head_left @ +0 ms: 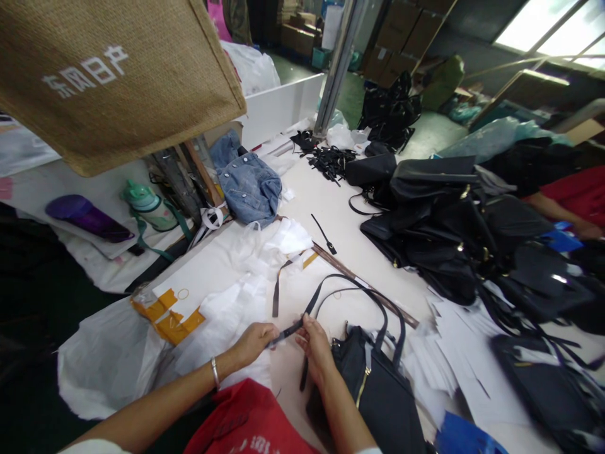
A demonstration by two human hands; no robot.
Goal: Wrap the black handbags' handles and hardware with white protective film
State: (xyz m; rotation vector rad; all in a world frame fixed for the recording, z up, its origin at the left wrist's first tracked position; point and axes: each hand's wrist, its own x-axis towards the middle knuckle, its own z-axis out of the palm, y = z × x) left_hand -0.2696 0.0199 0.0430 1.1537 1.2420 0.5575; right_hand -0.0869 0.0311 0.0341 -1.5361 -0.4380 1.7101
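Observation:
A thin black strap (292, 329) is stretched between my two hands, low in the middle of the view. My left hand (258, 342), with a silver bracelet at its wrist, pinches one end. The fingers of my right hand (314, 343) are closed on the strap a little further along. Beside my right forearm lies a black handbag (385, 394) with a gold zip, its two long handles (378, 302) looping up over the table. A loose black strap with a tab (325, 236) lies further back.
Many black bags (439, 221) are heaped on the right, with white sheets (467, 353) before them. Small black straps (331, 162) lie piled behind. A denim garment (250, 186) and white tissue (236, 296) are at left. A burlap bag (142, 63) hangs upper left. Another person's arm (562, 211) shows far right.

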